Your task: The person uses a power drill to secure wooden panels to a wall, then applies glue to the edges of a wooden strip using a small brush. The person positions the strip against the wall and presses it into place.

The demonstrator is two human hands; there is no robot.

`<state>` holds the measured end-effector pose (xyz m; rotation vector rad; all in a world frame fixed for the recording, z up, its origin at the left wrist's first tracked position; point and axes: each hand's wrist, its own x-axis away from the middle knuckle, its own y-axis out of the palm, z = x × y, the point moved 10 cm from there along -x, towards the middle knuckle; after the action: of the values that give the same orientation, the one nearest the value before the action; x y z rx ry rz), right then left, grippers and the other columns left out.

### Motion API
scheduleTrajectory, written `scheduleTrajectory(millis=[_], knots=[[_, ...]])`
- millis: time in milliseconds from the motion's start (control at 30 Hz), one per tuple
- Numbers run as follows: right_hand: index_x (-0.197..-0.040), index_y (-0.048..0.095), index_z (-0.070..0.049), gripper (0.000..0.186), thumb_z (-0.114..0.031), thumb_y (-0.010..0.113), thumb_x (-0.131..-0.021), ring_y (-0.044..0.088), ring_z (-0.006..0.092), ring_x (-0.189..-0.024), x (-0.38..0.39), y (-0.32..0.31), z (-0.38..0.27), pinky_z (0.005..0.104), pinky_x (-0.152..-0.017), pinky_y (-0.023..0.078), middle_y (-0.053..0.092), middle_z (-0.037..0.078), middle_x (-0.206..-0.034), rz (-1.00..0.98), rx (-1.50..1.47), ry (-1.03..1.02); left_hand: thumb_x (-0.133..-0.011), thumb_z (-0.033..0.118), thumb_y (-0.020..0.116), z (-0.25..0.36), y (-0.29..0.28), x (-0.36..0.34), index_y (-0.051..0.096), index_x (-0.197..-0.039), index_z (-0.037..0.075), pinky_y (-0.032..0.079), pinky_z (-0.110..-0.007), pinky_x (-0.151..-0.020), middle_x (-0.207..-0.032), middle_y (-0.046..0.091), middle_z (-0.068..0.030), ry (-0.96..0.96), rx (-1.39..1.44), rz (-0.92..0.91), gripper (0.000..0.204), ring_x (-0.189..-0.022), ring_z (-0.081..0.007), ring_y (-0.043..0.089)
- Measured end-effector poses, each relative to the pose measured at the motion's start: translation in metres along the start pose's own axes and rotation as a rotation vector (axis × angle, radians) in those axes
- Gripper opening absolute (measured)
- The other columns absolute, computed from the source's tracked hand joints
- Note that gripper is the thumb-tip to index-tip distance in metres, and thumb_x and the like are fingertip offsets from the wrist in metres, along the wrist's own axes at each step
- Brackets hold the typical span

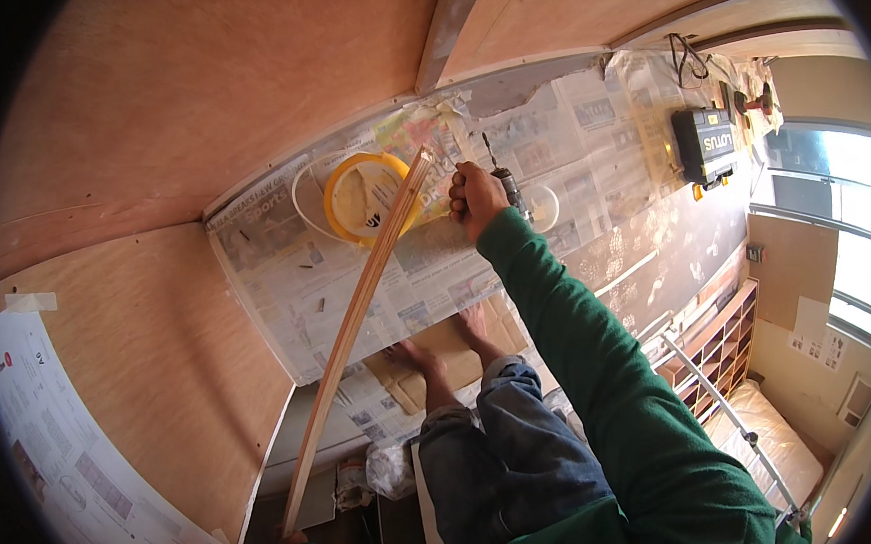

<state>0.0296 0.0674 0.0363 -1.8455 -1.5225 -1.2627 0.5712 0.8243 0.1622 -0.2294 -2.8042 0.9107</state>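
A long, thin wooden strip [348, 342] slants up across the view from the lower left. At its near end my left hand [292, 542] grips it, mostly cut off at the rim. My right hand [478, 202] is closed beside the strip's far end, apart from it; whatever its fingers may hold is hidden. Close against the right hand, partly covered by it, is a drill [510, 185] with a long bit pointing away. Left of the strip's far end sits a round tub [333, 200] with a yellow rim.
Newspaper [587, 143] covers the surface I stand beside, with a white round lid [543, 209] on it. A black tool case [704, 146] and a red tool [759, 103] lie to the right. Plywood panels [160, 339] rise left and ahead. Below right stands a metal rail [718, 404].
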Motion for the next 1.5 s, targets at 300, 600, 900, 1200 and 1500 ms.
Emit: scheduleTrajectory(millis=[300, 600, 900, 1200, 1500], knots=[[-0.084, 0.062, -0.006, 0.032, -0.034, 0.054, -0.098, 0.049, 0.0161, -0.053, -0.032, -0.008, -0.012, 0.0331, -0.052, 0.041, 0.051, 0.002, -0.063, -0.026, 0.280, -0.293, -0.077, 0.041, 0.074, 0.006, 0.027, -0.005, 0.075, -0.086, 0.025, 0.051, -0.048, -0.073, -0.085, 0.073, 0.0021, 0.056, -0.006, 0.065, 0.018, -0.079, -0.0275, 0.072], [-0.087, 0.068, 0.002, 0.039, -0.034, 0.056, -0.092, 0.062, 0.0334, -0.067, -0.023, -0.027, -0.033, 0.0445, -0.070, 0.049, 0.064, 0.022, -0.074, 0.191, 0.718, -0.441, -0.078, 0.043, 0.074, 0.002, 0.018, -0.008, 0.075, -0.085, 0.026, 0.045, -0.050, -0.060, -0.074, 0.068, 0.0012, 0.114, -0.100, 0.259, 0.018, -0.064, -0.0305, 0.068], [-0.098, 0.073, -0.005, 0.026, -0.026, 0.056, -0.097, 0.067, 0.0390, -0.078, 0.043, -0.012, -0.080, 0.0448, -0.072, 0.052, 0.069, 0.021, -0.080, 0.245, 0.855, -0.783, -0.077, 0.044, 0.074, -0.008, 0.031, -0.010, 0.074, -0.083, 0.025, 0.045, -0.049, -0.064, -0.079, 0.070, 0.0017, 0.032, 0.046, 0.081, 0.020, -0.071, -0.0272, 0.069], [-0.129, 0.067, -0.010, 0.038, -0.006, 0.058, -0.092, 0.069, 0.0368, -0.094, 0.071, 0.016, -0.080, 0.0427, -0.083, 0.055, 0.071, 0.017, -0.108, 0.219, 1.157, -1.252, -0.083, 0.040, 0.069, 0.003, 0.035, -0.013, 0.074, -0.087, 0.024, 0.047, -0.048, -0.073, -0.088, 0.071, 0.0017, -0.017, 0.198, -0.173, 0.017, -0.079, -0.0241, 0.069], [-0.140, 0.058, -0.010, 0.048, -0.003, 0.058, -0.092, 0.066, 0.0363, -0.112, 0.056, 0.023, -0.055, 0.0421, -0.094, 0.054, 0.066, 0.018, -0.130, 0.130, 1.244, -1.223, -0.083, 0.038, 0.069, 0.017, 0.019, -0.006, 0.073, -0.084, 0.025, 0.047, -0.047, -0.067, -0.081, 0.070, 0.0036, 0.052, 0.058, 0.015, 0.013, -0.071, -0.0254, 0.068]])
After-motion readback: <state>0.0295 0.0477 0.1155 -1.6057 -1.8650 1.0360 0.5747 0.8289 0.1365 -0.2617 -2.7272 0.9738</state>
